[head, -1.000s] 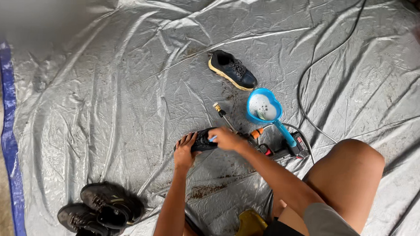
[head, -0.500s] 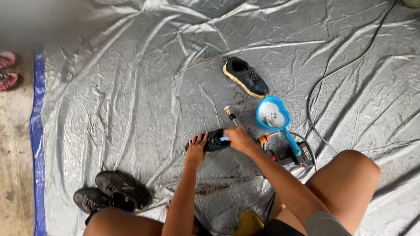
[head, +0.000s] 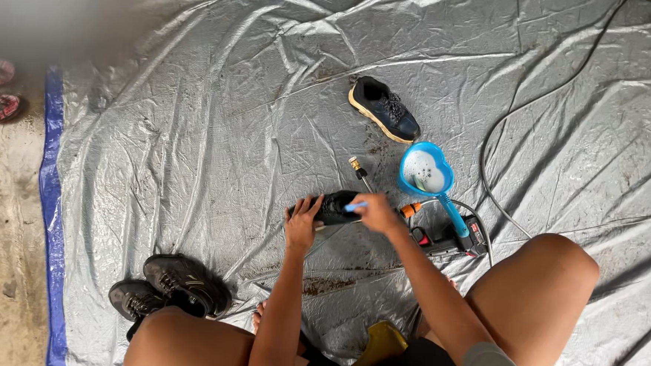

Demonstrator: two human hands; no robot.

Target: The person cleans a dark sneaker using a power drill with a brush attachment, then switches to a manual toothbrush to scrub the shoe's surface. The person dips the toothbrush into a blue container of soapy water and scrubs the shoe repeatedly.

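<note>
Your left hand steadies the black shoe; your right hand grips a blue brush. Wet, it's probably slippery: hold the stiffer heel.

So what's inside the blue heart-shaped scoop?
The blue heart-shaped scoop holds pale, milky-looking liquid, with a small greenish thing at its lower edge, too small to identify. The liquid covers the scoop's bottom. It sits on the grey tarp, untouched by either hand.
</note>
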